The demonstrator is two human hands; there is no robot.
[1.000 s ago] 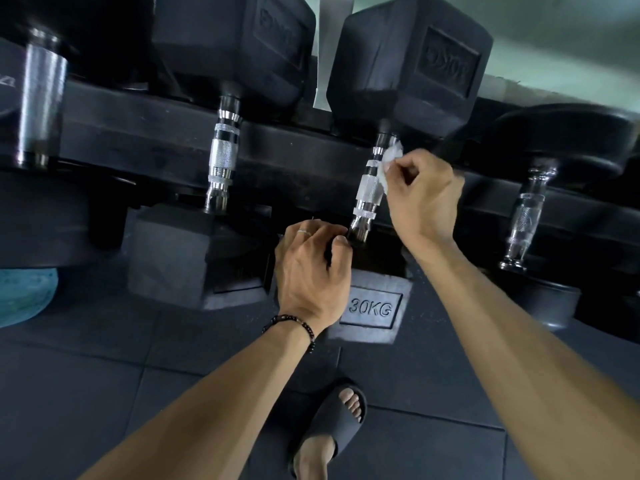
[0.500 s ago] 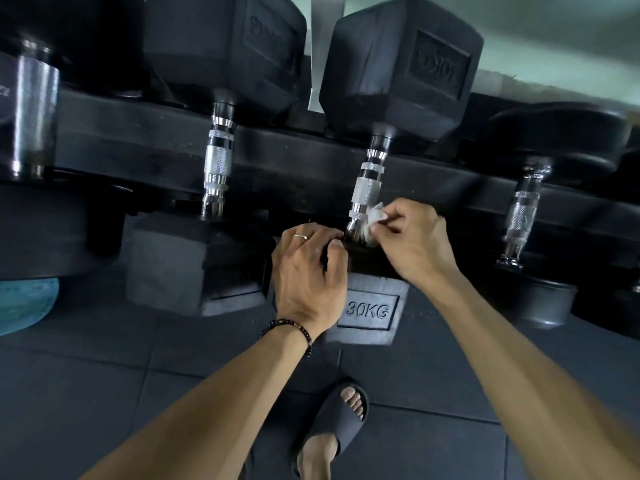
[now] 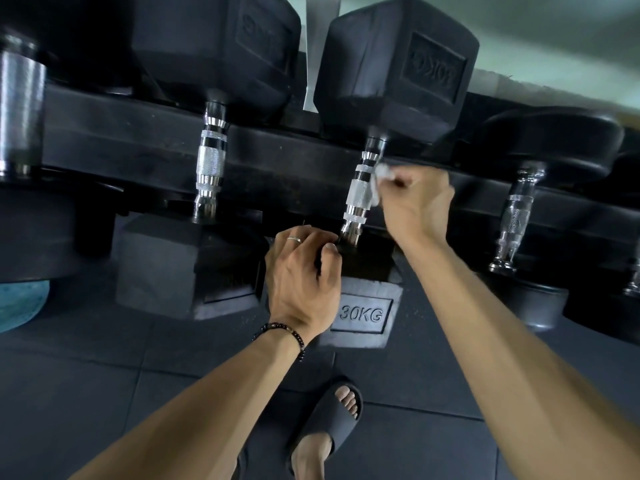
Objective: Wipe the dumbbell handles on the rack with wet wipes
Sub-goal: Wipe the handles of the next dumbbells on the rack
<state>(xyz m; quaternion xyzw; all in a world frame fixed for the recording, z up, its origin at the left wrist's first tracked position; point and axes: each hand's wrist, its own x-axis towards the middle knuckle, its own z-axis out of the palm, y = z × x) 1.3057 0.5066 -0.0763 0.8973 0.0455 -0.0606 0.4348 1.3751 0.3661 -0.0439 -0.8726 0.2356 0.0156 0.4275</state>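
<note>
Right hand point(image 3: 415, 202) pinches wipe point(image 3: 381, 174) against handle point(image 3: 360, 192) mid-rack point(image 3: 277, 157); left hand point(image 3: 301, 271) curls fingers over dumbbell's near head point(image 3: 363, 306). Risk: wipe slipping off, underside missed.

Centre of frame: 30KG dumbbell point(image 3: 363, 306) across the rack point(image 3: 294, 161). Right of its handle point(image 3: 360, 192): wet wipe point(image 3: 381, 178), touching, pinched in right hand point(image 3: 415, 202). On its near head: left hand point(image 3: 301, 275). Left: second dumbbell point(image 3: 207, 174). Far right: third dumbbell point(image 3: 516, 216). Bottom centre: sandalled foot point(image 3: 332, 424) on floor point(image 3: 86, 393).
</note>
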